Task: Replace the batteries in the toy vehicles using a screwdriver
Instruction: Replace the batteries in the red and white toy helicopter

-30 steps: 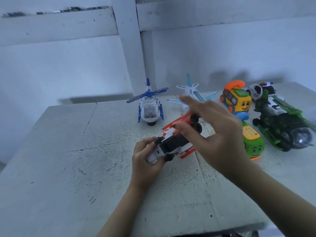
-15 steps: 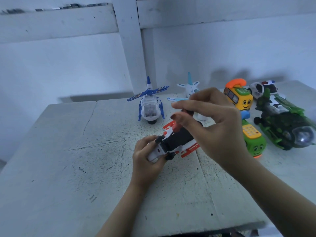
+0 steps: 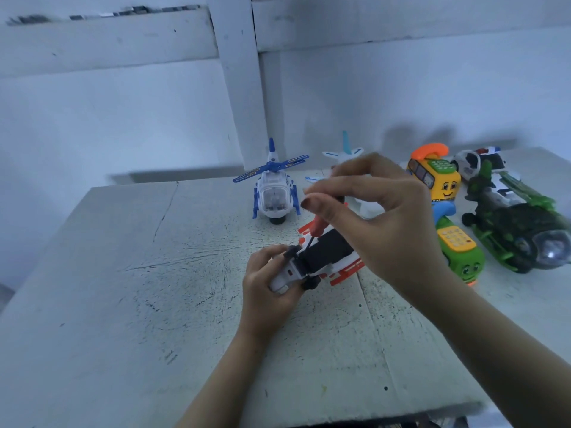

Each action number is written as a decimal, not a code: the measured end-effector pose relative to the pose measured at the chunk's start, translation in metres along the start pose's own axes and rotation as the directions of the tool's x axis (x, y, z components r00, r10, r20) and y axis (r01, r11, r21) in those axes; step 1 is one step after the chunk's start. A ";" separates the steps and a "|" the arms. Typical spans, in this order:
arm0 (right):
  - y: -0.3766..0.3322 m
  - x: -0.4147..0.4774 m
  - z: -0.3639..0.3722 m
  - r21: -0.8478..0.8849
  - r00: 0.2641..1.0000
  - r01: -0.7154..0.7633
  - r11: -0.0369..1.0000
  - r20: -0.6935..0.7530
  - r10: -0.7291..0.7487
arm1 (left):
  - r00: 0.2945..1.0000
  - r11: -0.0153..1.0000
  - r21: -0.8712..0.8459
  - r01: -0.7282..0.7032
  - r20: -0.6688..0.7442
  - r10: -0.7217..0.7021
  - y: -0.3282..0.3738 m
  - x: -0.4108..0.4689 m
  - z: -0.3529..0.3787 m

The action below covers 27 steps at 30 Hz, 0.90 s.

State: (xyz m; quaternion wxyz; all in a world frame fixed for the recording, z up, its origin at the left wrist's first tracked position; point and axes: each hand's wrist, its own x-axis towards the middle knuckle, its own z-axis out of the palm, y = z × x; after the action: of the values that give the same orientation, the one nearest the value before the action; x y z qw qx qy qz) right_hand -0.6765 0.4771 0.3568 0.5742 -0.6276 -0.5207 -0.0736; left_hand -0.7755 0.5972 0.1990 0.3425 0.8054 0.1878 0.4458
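- A person's left hand [image 3: 265, 291] grips one end of a red-and-white toy vehicle [image 3: 327, 253], which lies belly-up on the scuffed, pale tabletop [image 3: 148, 288]. The fingers are curled round its body beside the small black wheels.
- The right hand [image 3: 386, 223] pinches a red-handled screwdriver [image 3: 318, 226] between thumb and fingertips. The slim shaft angles down to the near-left edge of the toy's black underside, but whether the tip sits in a screw head is too small to tell.
- The job looks to be at its opening stage: the black battery cover appears in place, and no batteries are in sight.
- The chief risk is the tip skating out of the screw. The tool leans rather than standing square, and a light fingertip pinch gives little downward pressure, so the head could strip or the plastic be gouged.
- A slipping tip would travel towards the left hand's fingers, which lie just beside the point of contact.
- Resting on its top side, the toy may rock or pivot under a turning force unless the grip is firm.
- A freed screw could roll away and be lost among the dark specks on the tabletop.
- Behind the work stand a blue-and-white helicopter [image 3: 276, 193], a white jet [image 3: 343, 154], a yellow bus [image 3: 435, 176], a green phone toy [image 3: 460, 254] near the right wrist, a green helicopter [image 3: 519, 230] and a police car [image 3: 475, 162].
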 end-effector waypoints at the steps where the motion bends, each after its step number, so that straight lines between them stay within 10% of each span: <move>1: 0.000 0.001 0.001 -0.009 1.000 0.016 1.000 -0.003 -0.016 | 1.000 1.000 0.001 -0.002 -0.001 0.002 0.000 0.000 0.000; 27: 0.003 0.005 0.002 -0.068 0.980 0.010 0.998 0.197 0.004 | 1.000 1.000 -0.006 0.011 0.007 -0.011 -0.001 0.000 -0.001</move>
State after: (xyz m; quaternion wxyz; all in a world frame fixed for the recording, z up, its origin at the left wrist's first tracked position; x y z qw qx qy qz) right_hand -0.6736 0.4821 0.3576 0.4980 -0.6502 -0.5731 -0.0298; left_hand -0.7762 0.5977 0.1983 0.3482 0.8047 0.1897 0.4418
